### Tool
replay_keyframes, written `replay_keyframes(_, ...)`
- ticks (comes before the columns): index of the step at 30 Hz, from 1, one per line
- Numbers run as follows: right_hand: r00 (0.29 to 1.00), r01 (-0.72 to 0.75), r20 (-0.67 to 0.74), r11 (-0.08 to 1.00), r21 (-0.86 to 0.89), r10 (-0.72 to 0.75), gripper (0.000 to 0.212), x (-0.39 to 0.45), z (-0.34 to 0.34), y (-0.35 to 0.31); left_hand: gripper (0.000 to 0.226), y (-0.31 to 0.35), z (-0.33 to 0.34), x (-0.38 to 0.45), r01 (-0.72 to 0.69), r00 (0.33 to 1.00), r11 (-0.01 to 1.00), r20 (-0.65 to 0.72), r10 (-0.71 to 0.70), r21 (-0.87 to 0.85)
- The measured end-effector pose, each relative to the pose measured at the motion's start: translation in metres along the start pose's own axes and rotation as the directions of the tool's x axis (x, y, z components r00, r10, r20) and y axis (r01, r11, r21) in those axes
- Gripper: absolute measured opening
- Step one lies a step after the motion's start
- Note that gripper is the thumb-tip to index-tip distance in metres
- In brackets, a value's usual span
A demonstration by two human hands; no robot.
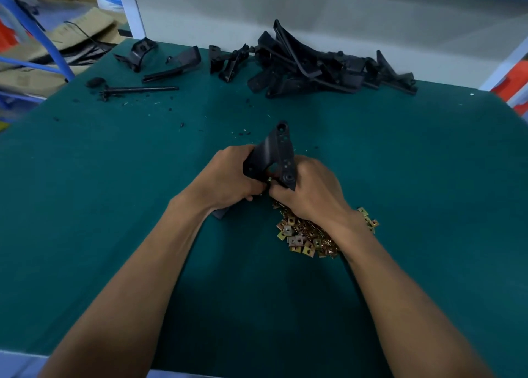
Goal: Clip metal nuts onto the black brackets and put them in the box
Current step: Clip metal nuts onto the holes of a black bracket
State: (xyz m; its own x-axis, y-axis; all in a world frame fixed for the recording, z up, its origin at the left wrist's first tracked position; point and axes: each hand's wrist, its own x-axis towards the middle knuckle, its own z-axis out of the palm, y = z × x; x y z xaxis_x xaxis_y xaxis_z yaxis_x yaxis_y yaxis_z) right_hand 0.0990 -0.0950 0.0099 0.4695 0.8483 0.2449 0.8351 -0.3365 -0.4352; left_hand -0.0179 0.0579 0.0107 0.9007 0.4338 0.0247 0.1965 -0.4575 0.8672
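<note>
A black bracket is held upright over the middle of the green table, its holed tip pointing away from me. My left hand grips its left side. My right hand grips its lower right end, with a small metal nut pinched between the fingertips of both hands at the bracket's edge. A heap of brass-coloured metal nuts lies under and behind my right wrist. A large pile of black brackets sits at the table's far edge. No box is in view.
Loose black brackets and a thin black rod lie at the far left, with small black crumbs around. A white wall panel backs the table. Cardboard and a blue frame stand off the left edge.
</note>
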Motion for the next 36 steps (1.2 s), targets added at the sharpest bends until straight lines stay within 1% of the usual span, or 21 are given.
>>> replay_keyframes(2,1.000,0.010,-0.014,1.000,0.024,-0.010,0.030,0.000,0.002,-0.001,0.025,0.000,0.001,0.000,-0.011,1.000,0.999,-0.015,0.011,0.033)
replay_keyframes(5,1.000,-0.011,-0.008,0.998,0.055,0.011,0.027,0.002,0.004,-0.001,0.024,-0.002,0.000,0.000,-0.015,0.999,1.000,-0.031,0.016,0.022)
replay_keyframes(7,0.999,-0.037,0.012,0.995,0.093,0.036,0.025,0.003,0.003,-0.001,0.025,-0.002,-0.001,-0.001,-0.013,0.999,0.999,-0.033,0.011,-0.043)
replay_keyframes(10,0.998,-0.058,0.039,0.991,0.123,0.053,0.018,0.003,-0.003,0.001,0.027,-0.001,-0.001,-0.001,0.008,1.000,0.974,-0.026,-0.014,-0.227)
replay_keyframes(13,0.998,-0.054,0.028,0.991,0.125,0.051,0.016,0.002,-0.007,0.002,0.031,-0.002,0.003,0.000,-0.019,0.998,0.972,-0.071,0.003,-0.235)
replay_keyframes(15,0.999,-0.049,0.005,0.991,0.128,0.049,0.016,0.000,-0.007,0.001,0.034,-0.003,0.005,-0.001,-0.036,0.996,0.964,-0.094,0.011,-0.263)
replay_keyframes(18,0.997,-0.034,-0.067,0.994,0.100,0.041,0.019,-0.006,-0.009,-0.001,0.031,0.000,0.009,-0.003,-0.063,0.993,0.928,-0.119,0.021,-0.367)
replay_keyframes(22,0.987,-0.022,-0.159,0.998,0.055,0.031,0.021,-0.013,-0.016,0.000,0.023,0.008,0.018,-0.004,-0.066,0.997,0.859,-0.069,0.035,-0.507)
replay_keyframes(25,0.981,-0.019,-0.190,0.997,0.073,0.033,0.019,-0.016,-0.020,0.001,0.025,0.009,0.023,-0.004,-0.050,0.998,0.811,-0.056,0.022,-0.583)
replay_keyframes(28,0.975,-0.004,-0.221,0.999,0.047,0.014,0.020,-0.017,-0.020,-0.003,0.021,0.012,0.024,-0.005,-0.079,0.996,0.793,-0.078,0.039,-0.605)
replay_keyframes(32,0.973,-0.018,-0.230,0.999,0.032,0.025,0.015,-0.017,-0.014,-0.005,0.019,0.013,0.026,-0.005,-0.115,0.992,0.783,-0.106,0.063,-0.612)
replay_keyframes(35,0.970,-0.025,-0.241,1.000,-0.007,0.023,0.014,-0.017,-0.014,-0.005,0.016,0.011,0.028,-0.003,-0.096,0.993,0.782,-0.113,0.033,-0.616)
replay_keyframes(36,0.968,-0.021,-0.251,1.000,-0.022,0.015,0.014,-0.017,-0.014,-0.005,0.018,0.010,0.029,-0.003,-0.092,0.992,0.784,-0.123,0.019,-0.614)
